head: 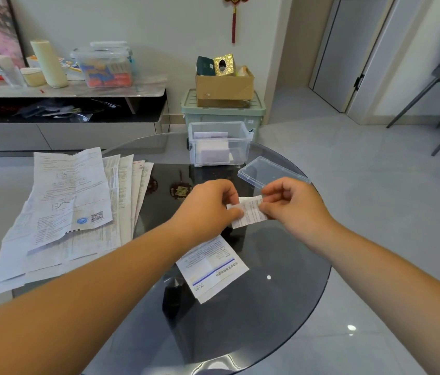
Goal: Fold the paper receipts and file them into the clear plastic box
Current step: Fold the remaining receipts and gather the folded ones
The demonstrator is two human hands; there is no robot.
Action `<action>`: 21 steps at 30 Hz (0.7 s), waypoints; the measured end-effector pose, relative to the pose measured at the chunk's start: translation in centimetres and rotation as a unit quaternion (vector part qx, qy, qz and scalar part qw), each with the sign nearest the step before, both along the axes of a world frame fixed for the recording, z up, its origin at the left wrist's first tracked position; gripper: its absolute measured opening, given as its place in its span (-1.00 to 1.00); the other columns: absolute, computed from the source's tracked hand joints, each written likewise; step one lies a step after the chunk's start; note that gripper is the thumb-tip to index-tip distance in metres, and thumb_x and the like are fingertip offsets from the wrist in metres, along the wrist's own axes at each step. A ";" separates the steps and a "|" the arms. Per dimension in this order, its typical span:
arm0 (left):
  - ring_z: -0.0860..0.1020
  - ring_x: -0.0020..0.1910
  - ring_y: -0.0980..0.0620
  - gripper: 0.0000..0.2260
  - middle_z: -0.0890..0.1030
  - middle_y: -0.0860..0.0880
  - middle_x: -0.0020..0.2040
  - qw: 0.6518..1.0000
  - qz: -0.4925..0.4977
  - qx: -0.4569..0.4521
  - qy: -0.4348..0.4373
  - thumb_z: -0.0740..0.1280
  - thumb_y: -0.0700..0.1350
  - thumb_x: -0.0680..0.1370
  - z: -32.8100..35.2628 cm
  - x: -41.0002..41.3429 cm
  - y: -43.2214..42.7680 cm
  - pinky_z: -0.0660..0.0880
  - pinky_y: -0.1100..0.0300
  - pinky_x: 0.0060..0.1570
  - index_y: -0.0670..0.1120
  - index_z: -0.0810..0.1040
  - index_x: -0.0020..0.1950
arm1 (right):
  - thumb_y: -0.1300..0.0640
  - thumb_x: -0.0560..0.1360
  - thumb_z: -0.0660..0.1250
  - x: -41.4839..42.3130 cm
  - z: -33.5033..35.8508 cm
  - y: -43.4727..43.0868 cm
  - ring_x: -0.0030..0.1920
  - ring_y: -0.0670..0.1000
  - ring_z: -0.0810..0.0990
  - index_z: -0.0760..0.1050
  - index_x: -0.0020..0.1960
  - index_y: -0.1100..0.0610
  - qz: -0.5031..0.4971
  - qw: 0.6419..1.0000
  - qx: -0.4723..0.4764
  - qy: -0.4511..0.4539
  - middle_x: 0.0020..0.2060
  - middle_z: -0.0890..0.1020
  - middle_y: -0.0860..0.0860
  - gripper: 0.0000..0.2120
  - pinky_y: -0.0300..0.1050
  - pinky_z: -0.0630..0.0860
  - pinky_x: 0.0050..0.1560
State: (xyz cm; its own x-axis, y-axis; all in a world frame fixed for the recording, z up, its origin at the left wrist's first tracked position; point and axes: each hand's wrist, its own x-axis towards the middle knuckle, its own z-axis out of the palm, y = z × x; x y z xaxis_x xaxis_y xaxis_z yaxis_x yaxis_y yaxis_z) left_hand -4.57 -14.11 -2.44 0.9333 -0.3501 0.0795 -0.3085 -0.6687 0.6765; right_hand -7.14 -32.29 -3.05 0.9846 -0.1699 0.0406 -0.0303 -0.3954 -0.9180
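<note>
Centrally, two hands, left (208, 204) and right (291, 204), pinch one receipt (248, 212). One box (218, 143) sits above; one lid (264, 171) beside it.

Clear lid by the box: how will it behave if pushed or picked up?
The clear lid looks thin and hollow, so probably light and slightly flexible. It lies rim-up on the smooth glass table, so a push would likely slide it. It sits near the table's edge, so it might slip off.

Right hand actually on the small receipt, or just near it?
Touching. Head view: the right hand pinches the small receipt at its right edge between thumb and fingers; the left hand pinches its left edge.
</note>
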 end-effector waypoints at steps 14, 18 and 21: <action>0.51 0.02 0.07 -0.78 0.49 0.07 0.07 0.987 0.010 0.128 -0.096 0.41 0.12 0.53 -1.9 0.3 1.1 0.54 0.15 0.08 0.07 0.51 0.09 | 0.26 0.52 0.40 2.0 -3.0 -0.7 -0.21 -0.14 0.55 0.56 -0.02 0.04 -0.032 0.985 -0.169 0.003 -0.17 0.62 -0.10 -0.86 -0.24 0.51 -0.24; 0.48 0.03 0.08 -0.76 0.48 0.07 0.08 0.980 0.017 0.165 -0.109 0.34 0.19 0.55 -1.6 -0.7 2.0 0.52 0.11 0.13 0.08 0.50 0.11 | 0.22 0.54 0.39 1.9 -2.9 -0.8 -0.17 -0.11 0.55 0.55 0.01 0.00 -0.032 0.985 -0.168 -0.008 -0.11 0.61 -0.09 -0.87 -0.29 0.47 -0.24; 0.44 0.05 0.10 -0.71 0.46 0.10 0.11 0.974 0.019 0.197 -0.110 0.30 0.26 0.55 -1.3 -1.9 3.1 0.48 0.16 0.14 0.12 0.46 0.13 | 0.20 0.54 0.39 1.6 -2.8 -0.8 -0.19 -0.09 0.54 0.55 0.01 -0.01 -0.036 0.986 -0.163 -0.015 -0.10 0.62 -0.06 -0.88 -0.22 0.51 -0.20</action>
State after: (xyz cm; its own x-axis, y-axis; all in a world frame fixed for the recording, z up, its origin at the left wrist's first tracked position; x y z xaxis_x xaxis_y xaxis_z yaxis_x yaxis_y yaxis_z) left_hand -6.49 -10.99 -3.75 0.9221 -0.3585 0.1455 -0.3861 -0.8772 0.2855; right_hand -5.50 -33.13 -5.87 0.9679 -0.2125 0.1345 -0.0434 -0.6679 -0.7430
